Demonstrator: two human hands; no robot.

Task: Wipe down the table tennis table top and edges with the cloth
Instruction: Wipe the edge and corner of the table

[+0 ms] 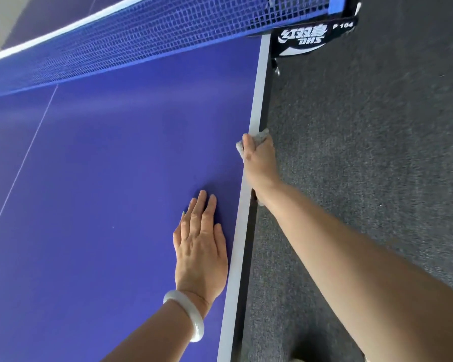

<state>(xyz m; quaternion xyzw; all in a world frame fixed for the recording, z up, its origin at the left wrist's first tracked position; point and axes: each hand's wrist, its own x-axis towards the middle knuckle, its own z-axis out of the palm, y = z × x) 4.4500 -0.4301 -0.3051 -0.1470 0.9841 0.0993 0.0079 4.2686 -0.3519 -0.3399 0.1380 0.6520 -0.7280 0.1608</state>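
Grey cloth (260, 137) gripped in your right hand (259, 163) at tabletop (115, 165) edge; left hand (200, 246) flat, fingers straight.

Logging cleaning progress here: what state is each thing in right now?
table: set up, net across it.
net: stretched, clamped at the side.
cloth: bunched, wrapped over the side edge.
right hand: grips the cloth against that edge.
left hand: fingers straight, flat on the top.
bangle: on the left wrist.
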